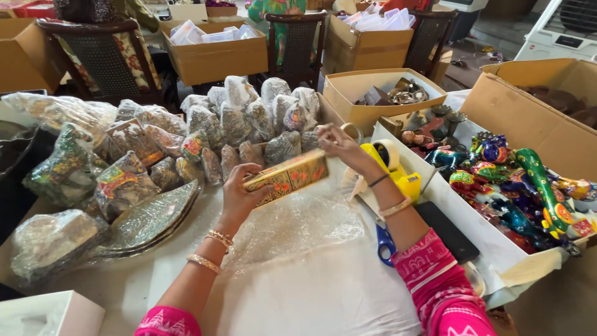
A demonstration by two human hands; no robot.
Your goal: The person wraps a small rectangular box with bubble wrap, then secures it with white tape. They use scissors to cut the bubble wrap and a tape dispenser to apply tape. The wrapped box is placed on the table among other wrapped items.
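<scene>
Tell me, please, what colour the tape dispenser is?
Yellow tape dispenser, seen from the head view.

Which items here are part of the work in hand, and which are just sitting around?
In hand:
- long painted gold box, held by left hand and right hand
- clear bubble wrap sheet beneath it
- yellow tape dispenser and blue-handled scissors close by

Lying about:
- pile of bubble-wrapped bundles
- colourful painted animal figurines in a white tray
- brown cardboard boxes
- dark wooden chairs
</scene>
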